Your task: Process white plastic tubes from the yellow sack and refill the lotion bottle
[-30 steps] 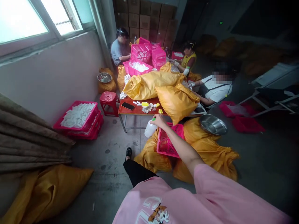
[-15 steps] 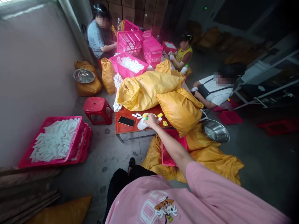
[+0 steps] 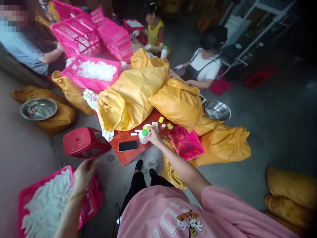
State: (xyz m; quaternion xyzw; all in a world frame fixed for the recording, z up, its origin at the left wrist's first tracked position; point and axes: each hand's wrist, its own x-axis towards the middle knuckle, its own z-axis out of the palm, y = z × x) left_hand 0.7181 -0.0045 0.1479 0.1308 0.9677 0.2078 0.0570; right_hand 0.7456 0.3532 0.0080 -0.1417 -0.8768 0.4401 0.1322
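My right hand [image 3: 154, 136] is closed around the side of a white bottle [image 3: 143, 138] with a green cap, which stands upright at the front of the red table [image 3: 126, 158]. Near it lie a black phone [image 3: 128, 145], a few small white pieces [image 3: 135, 133], a small clear jar [image 3: 162, 127] and yellow blocks [image 3: 161, 119]. Part of a round yellow-and-white thing shows behind the bottle. My left hand [image 3: 84, 172] is raised over the edge of a pink crate [image 3: 22, 201] full of white tube-like pieces; its fingers are blurred.
Large yellow sacks [image 3: 138, 92] cover much of the table. A red stool [image 3: 77, 141] stands left, near a steel bowl [image 3: 39, 109] on a sack. More sacks [image 3: 223, 145], a pink basket [image 3: 187, 145] and another steel bowl [image 3: 218, 109] are at right. Three people sit around the table.
The view has swung right and down. The bottle has gone from tilted to upright, with my right hand still at it. My left hand has come into view at the lower left.
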